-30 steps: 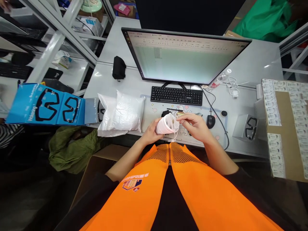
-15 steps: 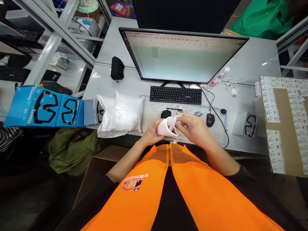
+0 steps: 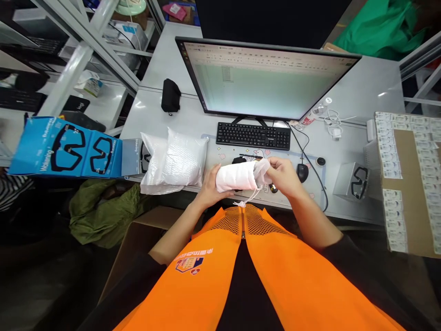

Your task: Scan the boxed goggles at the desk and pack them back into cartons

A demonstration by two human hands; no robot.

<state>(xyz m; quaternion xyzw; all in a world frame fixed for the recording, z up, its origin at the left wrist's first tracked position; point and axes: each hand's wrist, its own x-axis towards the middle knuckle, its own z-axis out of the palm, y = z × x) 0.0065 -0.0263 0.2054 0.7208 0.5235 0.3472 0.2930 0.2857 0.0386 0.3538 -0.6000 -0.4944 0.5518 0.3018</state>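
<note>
A white drawstring pouch (image 3: 237, 177) lies sideways between my hands, just above the near edge of the grey desk (image 3: 193, 124). My left hand (image 3: 208, 187) is wrapped round its left end from below. My right hand (image 3: 283, 175) pinches the gathered mouth of the pouch at its right end. The white drawstring (image 3: 246, 200) dangles from it toward my orange vest. What is inside the pouch is hidden.
A stack of white bubble-wrap bags (image 3: 174, 161) lies left of my hands, beside blue goggle boxes (image 3: 67, 149). Behind the pouch are a keyboard (image 3: 253, 135), monitor (image 3: 265, 80) and mouse (image 3: 302, 172). A grey goggle box (image 3: 353, 181) and a label-covered carton (image 3: 409, 181) sit at right.
The pouch was upright with its mouth open and my right fingers at the opening. Now it lies sideways with the mouth gathered in my right hand.
</note>
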